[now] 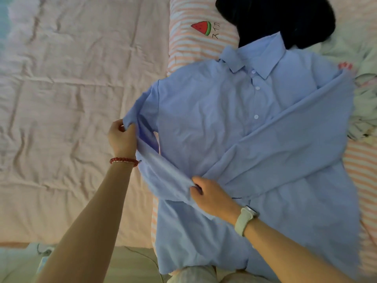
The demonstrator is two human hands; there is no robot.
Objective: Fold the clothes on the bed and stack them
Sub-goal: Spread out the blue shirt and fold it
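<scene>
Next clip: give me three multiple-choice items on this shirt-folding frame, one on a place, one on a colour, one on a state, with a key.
1. Where does the black garment lie?
A. beyond the collar
B. at the hem
C. under the left arm

2. What colour is the shirt?
A. white
B. light blue
C. green

3. What is the left hand doing?
A. resting flat on the bed
B. gripping the shirt's sleeve
C. hanging idle

Key: 1 A, it sits past the collar, on the striped bedding. 2 B, the cloth is plainly pale blue. 3 B, its fingers curl round the sleeve, as do the right hand's.
</scene>
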